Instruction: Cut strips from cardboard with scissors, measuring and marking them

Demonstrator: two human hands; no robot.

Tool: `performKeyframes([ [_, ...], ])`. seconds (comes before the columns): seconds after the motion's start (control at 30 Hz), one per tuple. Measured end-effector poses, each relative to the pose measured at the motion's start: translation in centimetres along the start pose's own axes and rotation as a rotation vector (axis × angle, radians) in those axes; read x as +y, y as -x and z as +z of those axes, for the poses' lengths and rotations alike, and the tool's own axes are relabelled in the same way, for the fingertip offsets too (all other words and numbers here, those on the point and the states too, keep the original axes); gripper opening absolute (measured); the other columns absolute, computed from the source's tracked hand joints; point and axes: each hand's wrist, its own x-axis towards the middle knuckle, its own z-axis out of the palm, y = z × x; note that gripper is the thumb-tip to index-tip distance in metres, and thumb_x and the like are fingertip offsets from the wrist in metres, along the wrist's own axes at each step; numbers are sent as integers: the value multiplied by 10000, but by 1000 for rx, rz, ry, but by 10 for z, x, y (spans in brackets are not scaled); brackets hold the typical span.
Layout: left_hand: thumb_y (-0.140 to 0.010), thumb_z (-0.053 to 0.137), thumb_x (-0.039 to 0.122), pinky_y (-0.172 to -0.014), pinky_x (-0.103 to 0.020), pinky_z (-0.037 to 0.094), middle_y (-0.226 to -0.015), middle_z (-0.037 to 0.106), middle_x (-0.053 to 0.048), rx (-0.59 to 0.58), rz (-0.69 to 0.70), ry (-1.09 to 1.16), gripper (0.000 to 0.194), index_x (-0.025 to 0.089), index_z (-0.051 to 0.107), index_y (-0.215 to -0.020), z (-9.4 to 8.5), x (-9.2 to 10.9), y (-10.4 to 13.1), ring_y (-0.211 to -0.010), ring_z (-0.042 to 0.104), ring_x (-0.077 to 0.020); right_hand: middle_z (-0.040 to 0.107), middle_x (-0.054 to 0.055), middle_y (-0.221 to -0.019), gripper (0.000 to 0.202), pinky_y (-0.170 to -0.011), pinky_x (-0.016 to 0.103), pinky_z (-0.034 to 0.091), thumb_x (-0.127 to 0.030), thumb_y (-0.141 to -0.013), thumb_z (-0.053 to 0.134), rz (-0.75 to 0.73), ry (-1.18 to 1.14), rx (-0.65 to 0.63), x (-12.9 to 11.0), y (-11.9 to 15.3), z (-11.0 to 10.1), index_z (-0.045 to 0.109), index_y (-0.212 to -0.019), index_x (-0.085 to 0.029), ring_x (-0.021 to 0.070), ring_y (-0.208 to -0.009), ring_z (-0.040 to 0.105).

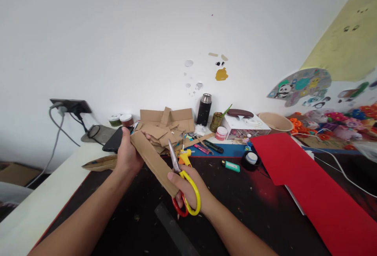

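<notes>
A long strip of brown cardboard [153,161] slants between my two hands above the dark mat. My left hand [129,152] is closed round its upper left end, thumb up. My right hand [191,185] holds a pair of scissors [193,193] with one yellow and one red handle, while its fingers also pinch the strip's lower end. The blades point up and away, look closed together, and lie beside the strip, not across it. Beyond the strip lies a pile of cardboard scraps [165,130]. A yellow glue gun [185,157] rests just behind my right hand.
A black thermos [204,110] stands against the wall. Large red sheets [312,185] cover the right side. A clear ruler [173,228] lies in front of me. A green utility knife [231,166] and a black dish [251,160] sit right of centre; a phone [113,140] is at left.
</notes>
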Motion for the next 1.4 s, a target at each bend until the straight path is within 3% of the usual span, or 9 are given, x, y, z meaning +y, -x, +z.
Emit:
performKeyframes([
  [0.2, -1121, 386, 607, -453, -266, 552, -581, 622, -23, 52, 41, 55, 586, 198, 647, -792, -1, -1, 1, -485, 601, -174, 515, -99, -442, 730, -309, 175, 369, -909, -743, 747, 13, -11, -11, -1, 0, 0, 543, -922, -231, 112, -324, 480],
  [0.53, -1078, 519, 551, -430, -245, 519, -565, 606, -22, 45, 124, 79, 474, 215, 628, -763, -5, -2, 5, -464, 585, -170, 510, -104, -456, 702, -312, 174, 366, -888, -770, 743, 11, -7, -46, 2, 2, 5, 538, -934, -237, 115, -328, 486],
  [0.77, -1145, 356, 441, -461, -228, 472, -570, 607, -2, 72, 89, 62, 487, 208, 604, -798, -3, 2, 8, -477, 585, -148, 537, -95, -514, 664, -315, 180, 364, -851, -805, 740, 7, -18, -65, 4, 2, 6, 543, -938, -232, 112, -334, 495],
  [0.97, -1126, 391, 451, -459, -229, 462, -562, 603, 11, 94, 87, 54, 445, 211, 600, -814, -5, 1, 7, -468, 572, -147, 510, -101, -478, 645, -337, 184, 370, -833, -800, 749, 23, -11, -53, 2, 2, 7, 546, -924, -234, 118, -346, 490],
  [1.13, -1061, 535, 585, -464, -246, 508, -579, 588, 7, 79, 66, 62, 450, 230, 611, -795, -5, 0, 3, -469, 579, -164, 521, -99, -469, 662, -326, 184, 368, -848, -795, 747, 19, -12, -55, 2, 2, 7, 551, -938, -232, 119, -339, 483],
  [1.3, -1109, 326, 663, -462, -251, 532, -618, 620, -34, 17, -1, 73, 652, 193, 665, -810, 2, 2, 5, -486, 600, -165, 513, -101, -470, 716, -326, 182, 366, -907, -760, 731, 5, -26, -23, 2, 1, 8, 539, -923, -237, 112, -328, 472],
  [1.4, -1122, 316, 640, -490, -246, 548, -670, 675, -50, 16, 10, 71, 662, 176, 701, -849, 6, -5, 13, -523, 639, -167, 508, -102, -459, 720, -321, 185, 370, -908, -761, 726, -5, -32, 10, 2, 0, 8, 550, -928, -230, 107, -320, 457],
])
